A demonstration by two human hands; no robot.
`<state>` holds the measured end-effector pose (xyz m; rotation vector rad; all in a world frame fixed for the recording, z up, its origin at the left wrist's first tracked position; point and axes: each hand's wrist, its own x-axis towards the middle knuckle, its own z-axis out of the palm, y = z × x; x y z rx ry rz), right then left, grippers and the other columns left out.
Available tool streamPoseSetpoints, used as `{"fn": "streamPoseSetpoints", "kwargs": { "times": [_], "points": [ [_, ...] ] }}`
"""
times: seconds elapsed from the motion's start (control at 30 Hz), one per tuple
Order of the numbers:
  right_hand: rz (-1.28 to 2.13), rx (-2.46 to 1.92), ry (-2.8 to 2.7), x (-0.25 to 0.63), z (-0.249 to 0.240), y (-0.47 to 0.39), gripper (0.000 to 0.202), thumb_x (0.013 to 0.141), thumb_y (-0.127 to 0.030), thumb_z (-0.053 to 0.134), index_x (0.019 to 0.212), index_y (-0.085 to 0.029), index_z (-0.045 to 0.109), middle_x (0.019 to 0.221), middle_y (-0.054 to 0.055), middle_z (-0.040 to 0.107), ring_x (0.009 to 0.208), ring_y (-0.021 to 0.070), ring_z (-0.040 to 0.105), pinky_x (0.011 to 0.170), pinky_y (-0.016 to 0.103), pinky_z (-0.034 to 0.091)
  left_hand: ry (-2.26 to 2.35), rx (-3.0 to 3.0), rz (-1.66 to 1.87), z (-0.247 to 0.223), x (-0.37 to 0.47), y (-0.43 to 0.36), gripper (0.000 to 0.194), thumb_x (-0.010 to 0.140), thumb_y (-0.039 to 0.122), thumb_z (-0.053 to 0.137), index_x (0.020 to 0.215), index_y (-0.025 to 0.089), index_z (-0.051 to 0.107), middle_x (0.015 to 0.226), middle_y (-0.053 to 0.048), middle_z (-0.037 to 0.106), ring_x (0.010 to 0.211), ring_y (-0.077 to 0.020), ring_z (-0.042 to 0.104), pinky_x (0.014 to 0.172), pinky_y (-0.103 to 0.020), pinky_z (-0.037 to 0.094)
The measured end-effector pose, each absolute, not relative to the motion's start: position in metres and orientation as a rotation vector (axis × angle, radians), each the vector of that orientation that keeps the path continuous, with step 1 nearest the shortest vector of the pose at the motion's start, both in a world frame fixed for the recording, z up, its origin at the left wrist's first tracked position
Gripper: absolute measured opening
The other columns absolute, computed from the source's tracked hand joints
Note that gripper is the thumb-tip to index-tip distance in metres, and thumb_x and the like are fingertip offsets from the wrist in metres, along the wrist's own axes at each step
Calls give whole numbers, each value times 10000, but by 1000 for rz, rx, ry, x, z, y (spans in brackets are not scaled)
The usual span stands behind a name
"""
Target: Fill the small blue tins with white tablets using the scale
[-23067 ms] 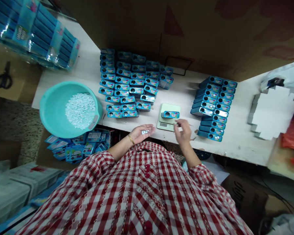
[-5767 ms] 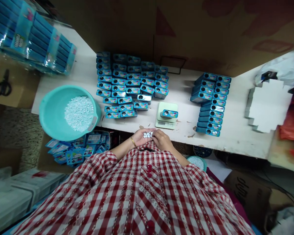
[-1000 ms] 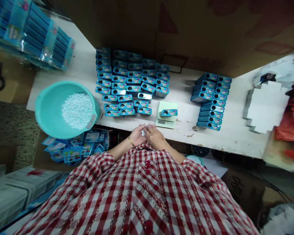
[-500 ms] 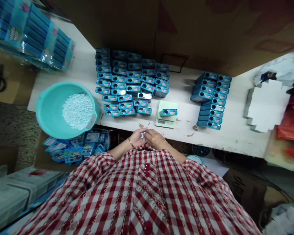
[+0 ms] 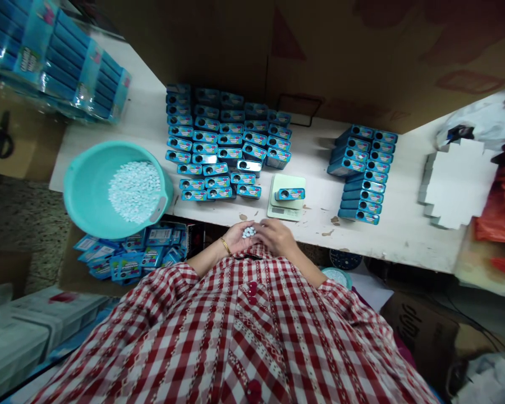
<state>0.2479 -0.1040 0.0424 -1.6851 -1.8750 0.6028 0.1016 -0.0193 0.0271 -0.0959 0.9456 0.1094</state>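
We pulled our right hand (image 5: pixel 277 236), grip unclear, back, so the white bits (image 5: pixel 248 232) in our cupped left hand (image 5: pixel 234 239) seemed easy to reach.

We look down on 1 long white table (image 5: pixel 421 241), its surface chipped to brown along the near edge. Behind it, 1 broad cardboard face (image 5: pixel 219 39) with faded red print fills the top of our view. At left we see a speckled floor (image 5: pixel 42 216). The light is dim and cool, with shadow under the table's right end.
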Motion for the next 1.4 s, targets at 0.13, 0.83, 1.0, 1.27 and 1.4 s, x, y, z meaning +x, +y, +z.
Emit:
{"fn": "streamPoseSetpoints", "kwargs": {
  "times": [0.13, 0.83, 1.0, 1.27, 1.4],
  "points": [
    [320, -1993, -1112, 317, 19, -111, 414, 804, -339, 545, 1182, -187, 472, 1132, 128, 527, 1022, 219, 516, 798, 387, 482, 989, -58, 182, 28, 104, -10, 264, 872, 168, 413, 752, 83, 631, 734, -123, 674, 662, -157, 653, 580, -230, 508],
    [97, -2002, -2175, 319, 73, -82, 370, 844, -243, 462, 1207, -192, 513, 1093, 93, 591, 1019, 243, 478, 934, 401, 336, 918, -79, 397, 21, 163, 16, 309, 888, 217, 380, 769, 85, 633, 647, -84, 629, 602, -150, 589, 643, -279, 477],
    [139, -2000, -2142, 313, 80, -87, 381, 856, -223, 430, 1230, -198, 497, 1130, 102, 579, 1059, 240, 458, 968, 416, 308, 926, -63, 376, 22, 163, 16, 285, 875, 189, 408, 737, 72, 628, 638, -85, 625, 576, -145, 582, 616, -275, 475],
    [392, -1967, -1681, 329, 45, -89, 342, 818, -240, 475, 1155, -194, 516, 1103, 93, 577, 1023, 227, 506, 903, 386, 409, 921, -77, 373, 24, 157, 18, 297, 885, 181, 380, 739, 75, 617, 662, -97, 642, 622, -153, 617, 662, -282, 507],
    [679, -1777, -1210, 342, 2, -78, 305, 771, -339, 533, 1042, -200, 523, 963, 49, 599, 874, 193, 569, 786, 341, 478, 931, -92, 377, 21, 149, 19, 278, 884, 189, 383, 820, 62, 621, 746, -127, 662, 745, -176, 648, 715, -289, 515]
  ]
}}
